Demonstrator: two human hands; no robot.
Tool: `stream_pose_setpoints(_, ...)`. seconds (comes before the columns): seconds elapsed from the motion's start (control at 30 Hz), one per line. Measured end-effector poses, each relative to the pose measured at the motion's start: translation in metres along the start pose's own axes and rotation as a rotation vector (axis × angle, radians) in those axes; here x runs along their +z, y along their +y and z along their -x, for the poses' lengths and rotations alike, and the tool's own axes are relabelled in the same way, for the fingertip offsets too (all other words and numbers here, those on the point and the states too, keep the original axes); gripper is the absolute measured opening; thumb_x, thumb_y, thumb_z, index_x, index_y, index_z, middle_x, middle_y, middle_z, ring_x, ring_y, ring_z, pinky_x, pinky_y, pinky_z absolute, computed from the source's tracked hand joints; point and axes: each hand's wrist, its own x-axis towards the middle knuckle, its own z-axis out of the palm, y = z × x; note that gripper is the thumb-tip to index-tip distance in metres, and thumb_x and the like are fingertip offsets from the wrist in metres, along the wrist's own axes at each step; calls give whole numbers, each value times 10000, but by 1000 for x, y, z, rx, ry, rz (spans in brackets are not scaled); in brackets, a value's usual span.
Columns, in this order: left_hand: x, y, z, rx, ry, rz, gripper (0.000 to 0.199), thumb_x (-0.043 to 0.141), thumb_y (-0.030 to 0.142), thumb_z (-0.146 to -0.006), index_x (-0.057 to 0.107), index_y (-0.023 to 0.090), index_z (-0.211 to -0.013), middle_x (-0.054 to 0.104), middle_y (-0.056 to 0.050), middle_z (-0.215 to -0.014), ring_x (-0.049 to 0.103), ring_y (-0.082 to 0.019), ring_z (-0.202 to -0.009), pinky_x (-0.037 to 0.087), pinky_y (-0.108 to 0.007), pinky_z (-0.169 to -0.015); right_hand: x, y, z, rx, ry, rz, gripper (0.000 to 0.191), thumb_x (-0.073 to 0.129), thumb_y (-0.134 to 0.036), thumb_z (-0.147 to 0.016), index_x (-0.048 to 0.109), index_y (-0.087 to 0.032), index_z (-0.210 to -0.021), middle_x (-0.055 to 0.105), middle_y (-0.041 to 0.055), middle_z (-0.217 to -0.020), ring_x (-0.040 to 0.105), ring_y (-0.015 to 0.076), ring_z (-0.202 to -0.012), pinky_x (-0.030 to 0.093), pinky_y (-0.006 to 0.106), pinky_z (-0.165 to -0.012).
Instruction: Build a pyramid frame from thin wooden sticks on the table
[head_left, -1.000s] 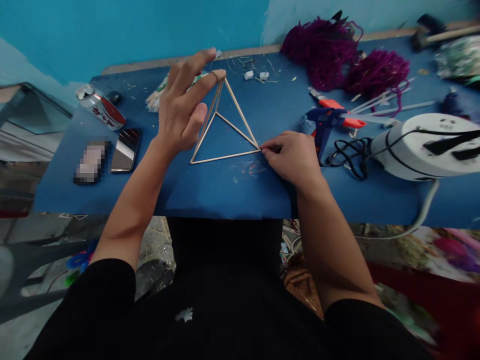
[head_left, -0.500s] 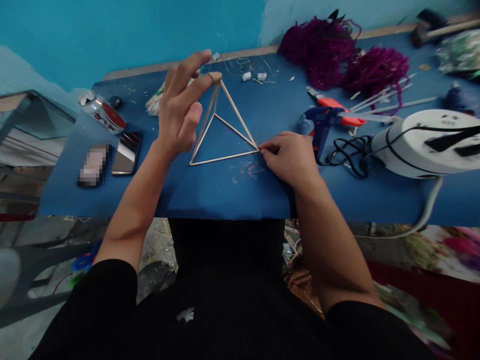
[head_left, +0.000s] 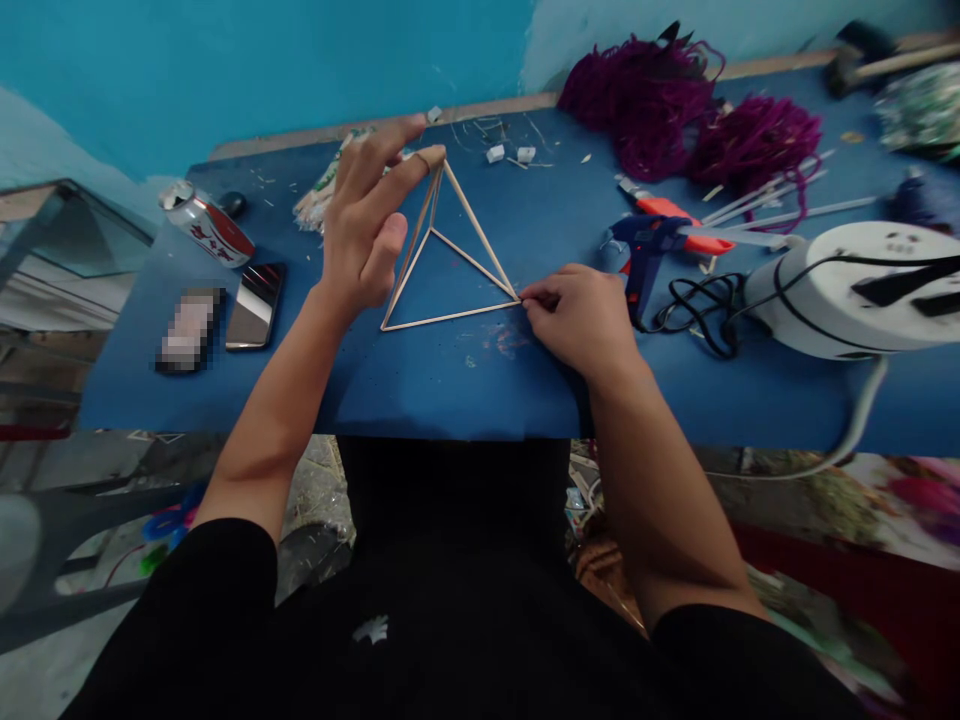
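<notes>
A pyramid frame of thin wooden sticks [head_left: 469, 222] stands on the blue tabletop [head_left: 450, 385], its point up. My left hand [head_left: 367, 215] is at its left, fingers apart, with one fingertip resting on the top joint. At the frame's right base corner, my right hand [head_left: 577, 310] is closed, thumb and finger pinching the stick ends there. The fingers of that hand are partly hidden behind its back. A blue glue gun [head_left: 651, 255] lies just beyond my right hand. Behind my left hand is a bundle of pale sticks [head_left: 311, 208], partly covered.
On the left lie a drink can [head_left: 210, 228], a phone [head_left: 256, 306] and a blurred-out device [head_left: 189, 330]. To the right are purple yarn [head_left: 637, 100], an orange cutter [head_left: 675, 215], a white round appliance [head_left: 862, 290] and a black cord [head_left: 705, 310]. A hammer [head_left: 847, 72] lies far right.
Almost nothing differs. The view has shifted very slightly; both hands keep their places on the stick frame.
</notes>
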Motion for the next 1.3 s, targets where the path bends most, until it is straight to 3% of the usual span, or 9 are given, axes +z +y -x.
stream_pose_setpoints(0.17,-3,2,2,7,-11,-7,789,117,741,-1152,580,467,-1730,611,16,-1799,597,-310,-1648,507,-568,-1379,-1,-3,1,41,-20,-13,279,739,-118,-936,944,-182,-1115,818,117,-996,794,302,-912,658,479,-1006)
stream_pose_setpoints(0.27,-13,12,6,-123,-20,-20,858,81,848,-1105,527,486,-1743,612,5,-1788,567,-323,-1673,508,-554,-1372,0,-2,1,42,-8,-28,277,743,-122,-921,941,-174,-1108,822,115,-990,793,294,-886,665,472,-992)
stream_pose_setpoints(0.37,-26,24,15,-202,40,-47,855,84,851,-1122,575,415,-1671,640,-47,-1745,622,-314,-1587,567,-531,-1286,2,-1,2,36,9,-48,273,741,-139,-910,936,-178,-1097,823,112,-985,786,283,-852,676,477,-973)
stream_pose_setpoints(0.5,-40,36,39,-258,-97,-124,746,192,784,-1195,715,324,-1464,717,-64,-1627,647,-277,-1559,521,-551,-1345,4,1,4,29,25,-71,278,718,-180,-898,924,-202,-1083,818,108,-993,754,267,-804,680,484,-934)
stream_pose_setpoints(0.67,-46,48,86,-389,-94,-185,449,464,563,-1168,811,280,-1197,863,-71,-1314,800,-298,-1294,637,-552,-1191,5,3,5,7,45,-86,259,703,-193,-871,897,-218,-1041,809,97,-968,738,262,-785,692,495,-927)
stream_pose_setpoints(0.8,-46,60,117,-526,-187,-216,302,623,451,-1099,839,261,-1191,893,-81,-1217,829,-314,-1162,676,-538,-1094,7,3,5,0,52,-95,246,719,-174,-868,892,-212,-1038,790,92,-951,729,251,-775,690,493,-933)
stream_pose_setpoints(0.93,-44,69,126,-506,-267,-267,265,700,399,-1079,854,249,-1234,901,-101,-1234,831,-351,-1172,678,-555,-1068,6,1,5,6,50,-93,229,740,-150,-876,892,-191,-1041,767,90,-937,725,245,-777,676,481,-936)
stream_pose_setpoints(1.07,-45,68,126,-491,-280,-250,469,725,328,-1049,760,245,-1510,896,-99,-1266,816,-336,-1181,693,-518,-1029,5,-1,5,-19,38,-108,214,797,-235,-897,878,-189,-1089,779,97,-976,722,246,-787,667,487,-929)
stream_pose_setpoints(1.3,-42,86,128,-428,-352,-150,445,700,418,-1091,773,253,-1499,884,-120,-1322,816,-330,-1199,700,-524,-1051,7,-1,7,-26,72,-182,343,728,-433,-1016,823,-199,-1248,834,161,-1166,789,295,-903,693,522,-927)
